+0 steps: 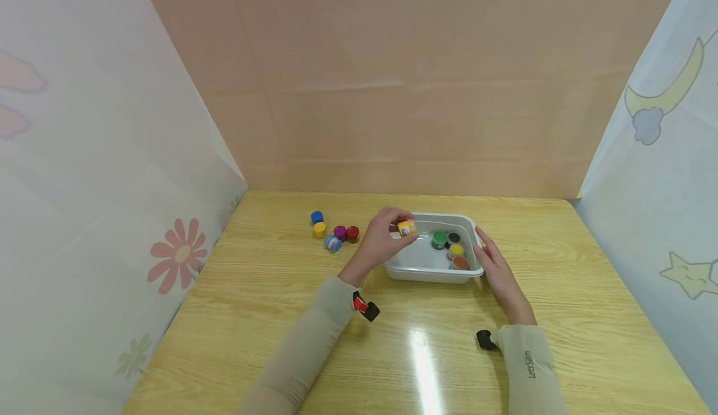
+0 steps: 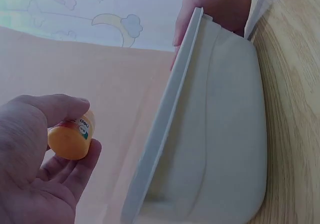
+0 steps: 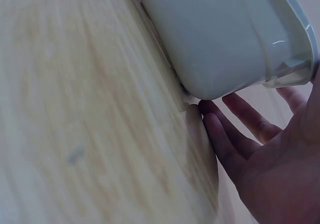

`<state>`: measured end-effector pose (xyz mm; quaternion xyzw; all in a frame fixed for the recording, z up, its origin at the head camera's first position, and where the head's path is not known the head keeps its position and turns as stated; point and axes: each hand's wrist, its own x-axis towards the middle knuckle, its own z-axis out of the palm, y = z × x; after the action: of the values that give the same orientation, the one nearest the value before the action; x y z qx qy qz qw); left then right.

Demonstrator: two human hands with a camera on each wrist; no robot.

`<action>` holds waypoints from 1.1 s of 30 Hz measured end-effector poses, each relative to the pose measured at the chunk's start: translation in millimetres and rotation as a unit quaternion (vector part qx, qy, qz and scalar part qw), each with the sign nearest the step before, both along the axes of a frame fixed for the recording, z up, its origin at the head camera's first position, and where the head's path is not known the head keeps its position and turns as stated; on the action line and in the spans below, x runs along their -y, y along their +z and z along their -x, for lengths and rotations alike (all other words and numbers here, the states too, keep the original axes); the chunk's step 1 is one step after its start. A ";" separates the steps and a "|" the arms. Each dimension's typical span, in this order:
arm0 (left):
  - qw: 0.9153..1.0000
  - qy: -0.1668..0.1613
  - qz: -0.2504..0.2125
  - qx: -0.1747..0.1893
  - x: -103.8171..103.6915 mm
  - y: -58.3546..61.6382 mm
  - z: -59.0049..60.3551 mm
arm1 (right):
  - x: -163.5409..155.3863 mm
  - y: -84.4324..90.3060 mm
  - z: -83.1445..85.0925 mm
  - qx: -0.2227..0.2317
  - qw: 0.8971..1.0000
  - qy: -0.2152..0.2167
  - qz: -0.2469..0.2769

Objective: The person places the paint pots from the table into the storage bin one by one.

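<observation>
My left hand [image 1: 382, 234] pinches a small orange paint jar [image 1: 406, 228] between thumb and fingers, above the left part of a white plastic box [image 1: 415, 274]. In the left wrist view the jar [image 2: 72, 139] shows a printed label and is held apart from the rim. At the box's right end, my right hand [image 1: 496, 271] holds the side, thumb at the rim and fingers against the outer wall. Inside the box, toward its right, are a green jar [image 1: 439, 239], a black-lidded jar [image 1: 454, 238], a yellow jar [image 1: 457, 250] and an orange-brown jar [image 1: 459, 262].
Left of the box, on the wooden table [image 1: 252, 290], stand a dark blue jar [image 1: 316, 217], a yellow jar [image 1: 320, 230], a purple jar [image 1: 339, 232] and a dark red jar [image 1: 353, 234]. A light blue jar [image 1: 333, 243] lies tilted beside them. Cloth walls surround the table.
</observation>
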<state>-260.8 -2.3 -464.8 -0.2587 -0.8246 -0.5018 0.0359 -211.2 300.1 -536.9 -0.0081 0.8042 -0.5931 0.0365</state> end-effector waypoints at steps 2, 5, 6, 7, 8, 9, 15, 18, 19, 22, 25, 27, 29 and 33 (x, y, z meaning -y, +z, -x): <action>1.000 -0.005 0.003 0.004 -7.3 -1.1 1.8 | 0.0 -0.4 0.1 -0.001 1.000 0.000 0.000; 1.000 -0.010 0.010 0.007 -18.7 -4.2 5.2 | 0.0 -1.1 0.5 -0.002 1.000 -0.001 0.000; 1.000 -0.012 0.017 0.006 -22.4 -5.3 6.1 | 0.2 -1.2 0.5 -0.002 1.000 -0.001 -0.001; 1.000 -0.014 0.024 0.005 -26.2 -6.4 7.0 | 0.3 -1.1 0.6 -0.001 1.000 -0.001 -0.002; 0.999 -0.016 0.036 0.002 -30.0 -7.9 8.1 | 0.4 -1.1 0.7 0.000 1.000 -0.001 -0.003; 0.999 -0.019 0.049 -0.003 -33.7 -9.1 8.9 | 0.7 -0.9 0.8 0.002 1.000 -0.001 -0.004; 0.993 -0.028 0.117 -0.021 -55.3 -14.9 12.5 | 0.4 -0.2 2.8 0.017 1.000 -0.002 -0.010; 0.991 -0.028 0.133 -0.013 -64.2 -17.3 14.0 | -0.4 -1.6 4.3 0.021 1.000 0.000 -0.012; 0.990 -0.030 0.137 -0.007 -66.8 -18.4 14.6 | -0.5 -1.9 4.5 0.020 1.000 0.001 -0.013; 0.988 -0.038 0.151 0.008 -72.2 -21.4 15.6 | 0.0 -2.1 3.6 0.013 1.000 0.002 -0.015; 0.984 -0.051 0.169 0.014 -75.2 -24.1 16.0 | 0.5 -1.0 2.5 0.007 1.000 0.001 -0.017; 0.982 -0.058 0.178 0.014 -76.2 -25.2 15.9 | 0.3 -0.8 2.8 0.007 1.000 0.000 -0.016; 0.981 -0.060 0.185 0.018 -76.9 -25.7 15.4 | 0.1 -0.6 3.1 0.008 1.000 0.001 -0.015; 0.980 -0.060 0.187 0.025 -78.4 -27.3 15.2 | -0.1 0.4 2.6 0.006 1.000 0.002 -0.015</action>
<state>-276.0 76.1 -492.1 -0.2967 -0.8877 -0.3462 -0.0641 -213.7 300.2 -536.5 -0.0054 0.8129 -0.5808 0.0421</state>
